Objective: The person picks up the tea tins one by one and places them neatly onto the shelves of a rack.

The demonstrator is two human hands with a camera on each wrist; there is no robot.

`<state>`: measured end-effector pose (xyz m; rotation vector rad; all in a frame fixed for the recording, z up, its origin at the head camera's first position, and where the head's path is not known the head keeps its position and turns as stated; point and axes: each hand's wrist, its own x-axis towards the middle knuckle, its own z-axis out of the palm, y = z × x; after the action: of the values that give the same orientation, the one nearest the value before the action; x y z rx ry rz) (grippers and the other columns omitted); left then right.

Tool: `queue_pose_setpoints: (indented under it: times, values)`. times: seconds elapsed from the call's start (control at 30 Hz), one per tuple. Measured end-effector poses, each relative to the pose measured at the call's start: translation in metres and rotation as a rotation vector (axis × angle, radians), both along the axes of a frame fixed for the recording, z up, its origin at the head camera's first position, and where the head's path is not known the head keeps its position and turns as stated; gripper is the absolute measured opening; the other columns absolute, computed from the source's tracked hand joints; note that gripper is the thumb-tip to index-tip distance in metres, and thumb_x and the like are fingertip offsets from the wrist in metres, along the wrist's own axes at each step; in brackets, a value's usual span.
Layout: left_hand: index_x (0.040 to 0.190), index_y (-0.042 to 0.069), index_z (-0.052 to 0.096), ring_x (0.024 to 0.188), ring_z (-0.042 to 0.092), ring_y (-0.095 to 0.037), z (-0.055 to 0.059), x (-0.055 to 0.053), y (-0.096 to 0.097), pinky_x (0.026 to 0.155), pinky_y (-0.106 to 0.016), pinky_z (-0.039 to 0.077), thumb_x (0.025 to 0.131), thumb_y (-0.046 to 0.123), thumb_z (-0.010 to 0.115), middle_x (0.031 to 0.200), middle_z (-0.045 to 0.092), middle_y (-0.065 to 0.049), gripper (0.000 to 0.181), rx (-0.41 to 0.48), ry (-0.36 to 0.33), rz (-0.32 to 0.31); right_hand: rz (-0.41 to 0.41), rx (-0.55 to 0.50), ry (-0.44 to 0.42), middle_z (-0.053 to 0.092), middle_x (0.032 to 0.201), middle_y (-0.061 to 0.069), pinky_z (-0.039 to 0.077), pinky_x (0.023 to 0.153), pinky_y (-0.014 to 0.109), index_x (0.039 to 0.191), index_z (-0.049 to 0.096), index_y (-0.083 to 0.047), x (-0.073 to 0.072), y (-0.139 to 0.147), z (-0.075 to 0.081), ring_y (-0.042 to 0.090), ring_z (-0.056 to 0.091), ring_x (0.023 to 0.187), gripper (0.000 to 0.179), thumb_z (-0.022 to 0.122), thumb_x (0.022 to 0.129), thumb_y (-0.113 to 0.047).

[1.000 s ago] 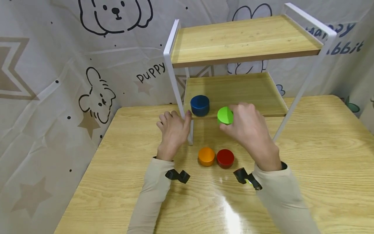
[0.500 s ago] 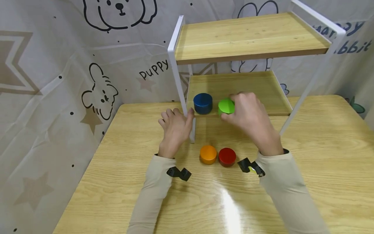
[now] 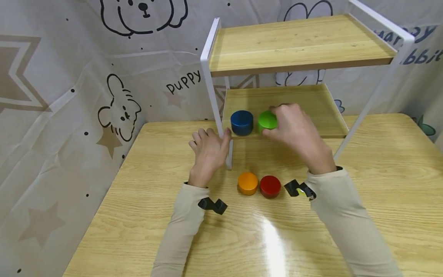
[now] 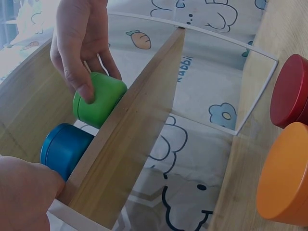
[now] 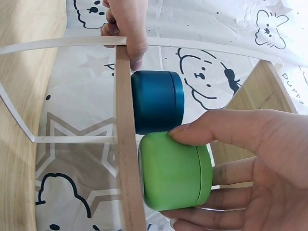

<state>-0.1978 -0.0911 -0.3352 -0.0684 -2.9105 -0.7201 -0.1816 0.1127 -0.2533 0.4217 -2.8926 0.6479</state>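
Observation:
My right hand [image 3: 299, 132] grips a green round lidded jar [image 5: 168, 171] between thumb and fingers, at the front of the rack's lower shelf [image 3: 297, 100]. Whether its base touches the board is hidden. Just left of it a blue jar [image 3: 242, 123] stands upright on that shelf, the two nearly touching in the right wrist view. At the rack's front left post [image 3: 212, 96], my left hand [image 3: 209, 154] holds the frame, thumb on the inner side by the shelf edge and fingers outside. An orange jar [image 3: 247, 183] and a red jar [image 3: 270, 186] stand side by side on the table.
The rack's upper shelf [image 3: 301, 44] overhangs the lower one. A wooden table [image 3: 138, 231] carries the rack, and a printed cloth [image 3: 69, 154] hangs behind and to the left.
My right hand has moved the green jar back and slightly up in view, over the lower shelf beside the blue jar. The left hand keeps its place at the post.

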Motion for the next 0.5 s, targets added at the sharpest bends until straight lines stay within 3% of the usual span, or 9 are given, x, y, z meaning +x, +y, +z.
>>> queue_pose_setpoints:
  times: [0.5]
  values:
    - [0.089,0.000,0.048,0.088,0.030,-0.035,-0.0018,0.0005,-0.0004,0.075,-0.044,0.017,0.101,0.053,0.024,0.090,0.037,-0.015,0.059,-0.006,0.023,0.000,0.008,-0.030,-0.016,0.059,0.084,0.018,0.045,0.063,0.039,0.105,0.063,0.008,-0.0058,0.0011,-0.0062,0.029,0.051,0.071,0.036,0.074,0.081,-0.017]
